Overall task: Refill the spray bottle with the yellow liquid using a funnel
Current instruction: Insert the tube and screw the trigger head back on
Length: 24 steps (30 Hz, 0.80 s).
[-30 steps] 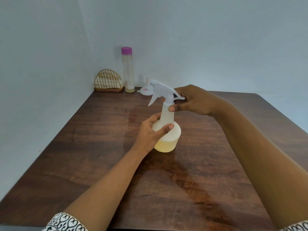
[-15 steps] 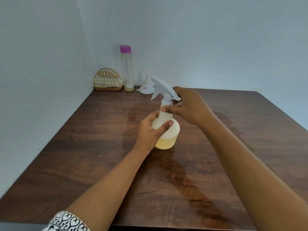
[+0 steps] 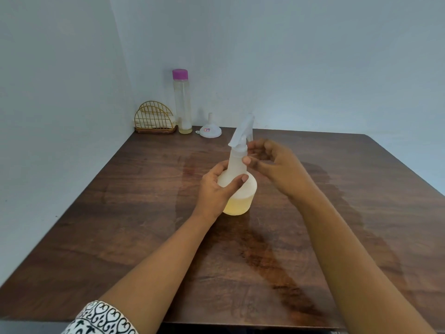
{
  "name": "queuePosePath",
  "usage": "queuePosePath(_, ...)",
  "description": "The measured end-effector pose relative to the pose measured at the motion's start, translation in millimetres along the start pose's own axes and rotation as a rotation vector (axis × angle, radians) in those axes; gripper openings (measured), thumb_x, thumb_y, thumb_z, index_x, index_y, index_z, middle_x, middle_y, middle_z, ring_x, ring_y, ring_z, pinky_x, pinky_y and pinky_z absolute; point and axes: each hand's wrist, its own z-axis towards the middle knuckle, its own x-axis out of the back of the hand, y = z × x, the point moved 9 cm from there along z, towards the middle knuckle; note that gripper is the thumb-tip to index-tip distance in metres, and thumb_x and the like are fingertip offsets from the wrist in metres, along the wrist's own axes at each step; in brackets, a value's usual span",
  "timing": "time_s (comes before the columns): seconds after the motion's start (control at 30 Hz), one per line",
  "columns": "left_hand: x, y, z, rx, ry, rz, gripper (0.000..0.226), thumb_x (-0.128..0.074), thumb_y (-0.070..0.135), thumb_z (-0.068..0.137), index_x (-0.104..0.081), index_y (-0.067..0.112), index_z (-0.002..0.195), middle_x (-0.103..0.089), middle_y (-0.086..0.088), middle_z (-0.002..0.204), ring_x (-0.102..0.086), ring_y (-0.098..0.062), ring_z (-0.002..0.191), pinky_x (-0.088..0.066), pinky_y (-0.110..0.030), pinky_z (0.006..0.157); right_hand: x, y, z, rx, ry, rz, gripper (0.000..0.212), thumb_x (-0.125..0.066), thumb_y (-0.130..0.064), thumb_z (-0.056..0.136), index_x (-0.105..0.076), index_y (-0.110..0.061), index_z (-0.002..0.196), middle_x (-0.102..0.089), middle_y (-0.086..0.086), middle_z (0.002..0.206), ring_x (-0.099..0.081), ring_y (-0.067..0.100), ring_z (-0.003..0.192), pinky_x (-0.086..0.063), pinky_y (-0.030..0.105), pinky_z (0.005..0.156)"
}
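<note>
Rotated since the earlier frame, the trigger head [image 3: 243, 131] now points away; right hand [image 3: 272, 165] hovers loosely curled beside the collar, left hand [image 3: 218, 186] clasps the light, slick spray bottle [image 3: 237, 186] (mid-table) at its shoulder.

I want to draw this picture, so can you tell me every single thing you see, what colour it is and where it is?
spray bottle: one, cloudy white with yellow liquid at the bottom, standing mid-table
trigger head: one, white, on top of the spray bottle
tall bottle: one, clear with a purple cap, a little yellow liquid at the bottom, back by the wall
funnel: one, white, wide end down, right of the tall bottle
wire holder: one, gold, back left corner
table: one, dark brown wood
left hand: one, wrapped around the spray bottle's body
right hand: one, fingers curled beside the bottle's neck
</note>
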Motion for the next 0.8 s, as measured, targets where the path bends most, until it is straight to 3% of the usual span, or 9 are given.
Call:
queuePosePath(0.07,-1,1,0,-0.001,-0.001,-0.007,0.043,-0.076,0.042,0.069,-0.066,0.03,0.109,-0.072,0.003,0.102,-0.068,-0.013,0.095,-0.056,-0.03,0.079,-11,-1,2,0.021,-0.113,0.147,0.042,-0.064,-0.02,0.087,-0.054,-0.017,0.128,-0.065,-0.007,0.118,-0.06,0.003,0.107,-0.05,0.022,0.091)
queuePosePath(0.17,-1,1,0,-0.002,0.004,-0.016,0.039,-0.075,0.043,0.068,-0.066,0.033,0.105,-0.072,0.002,0.102,-0.068,-0.014,0.095,-0.056,-0.03,0.08,-17,-4,9,0.047,-0.077,0.227,0.035,-0.062,-0.011,0.088,-0.058,-0.014,0.122,-0.068,-0.001,0.113,-0.063,0.007,0.105,-0.051,0.025,0.091)
queuePosePath(0.27,0,1,-1,-0.017,0.017,0.001,0.04,-0.074,0.044,0.069,-0.067,0.031,0.106,-0.072,0.0,0.101,-0.068,-0.016,0.093,-0.056,-0.03,0.077,-10,2,9,0.051,0.112,0.256,0.031,-0.074,-0.014,0.078,-0.065,-0.012,0.108,-0.07,0.0,0.103,-0.065,0.013,0.099,-0.052,0.033,0.09)
queuePosePath(0.37,0,3,-2,-0.044,0.034,0.027,0.036,-0.075,0.037,0.073,-0.066,0.024,0.106,-0.072,-0.003,0.1,-0.067,-0.018,0.093,-0.055,-0.029,0.076,-4,1,-2,0.043,0.448,0.103,0.034,-0.083,-0.03,0.065,-0.062,-0.022,0.09,-0.066,-0.012,0.086,-0.062,0.006,0.083,-0.052,0.02,0.076)
queuePosePath(0.47,-2,5,-2,-0.061,0.013,0.0,0.027,-0.073,0.021,0.08,-0.066,0.024,0.106,-0.073,0.001,0.099,-0.068,-0.013,0.095,-0.054,-0.028,0.079,-11,-12,-20,0.077,0.641,-0.03,0.038,-0.08,-0.041,0.067,-0.056,-0.027,0.092,-0.062,-0.013,0.089,-0.058,0.004,0.083,-0.048,0.022,0.073)
queuePosePath(0.53,-2,4,-2,-0.052,0.009,0.017,0.034,-0.072,0.029,0.08,-0.065,0.022,0.113,-0.072,0.002,0.105,-0.066,-0.012,0.102,-0.051,-0.029,0.085,-13,-9,-23,0.065,0.599,-0.032,0.045,-0.078,-0.044,0.069,-0.056,-0.028,0.104,-0.063,-0.013,0.103,-0.057,0.002,0.097,-0.046,0.021,0.082)
queuePosePath(0.63,-1,1,0,-0.037,-0.021,0.077,0.049,-0.071,0.044,0.075,-0.062,0.024,0.119,-0.07,0.001,0.11,-0.065,-0.016,0.105,-0.052,-0.043,0.091,-25,4,-12,0.001,0.244,0.079,0.058,-0.067,-0.039,0.082,-0.045,-0.027,0.135,-0.05,-0.01,0.137,-0.043,0.001,0.124,-0.038,0.025,0.101)
queuePosePath(0.7,-1,-2,0,-0.009,-0.063,0.105,0.051,-0.074,0.047,0.07,-0.061,0.032,0.117,-0.07,0.003,0.108,-0.066,-0.016,0.101,-0.054,-0.044,0.087,-34,3,-7,0.009,0.046,0.21,0.046,-0.054,-0.03,0.093,-0.042,-0.024,0.137,-0.048,-0.006,0.14,-0.045,0.005,0.124,-0.044,0.033,0.101)
queuePosePath(0.8,-1,-6,-1,0.026,-0.125,0.164,0.06,-0.076,0.05,0.067,-0.056,0.034,0.121,-0.066,0.003,0.112,-0.064,-0.016,0.103,-0.055,-0.043,0.087,-34,2,4,0.034,0.021,0.323,0.033,-0.049,-0.022,0.096,-0.05,-0.013,0.128,-0.058,0.003,0.123,-0.056,0.007,0.107,-0.049,0.029,0.091)
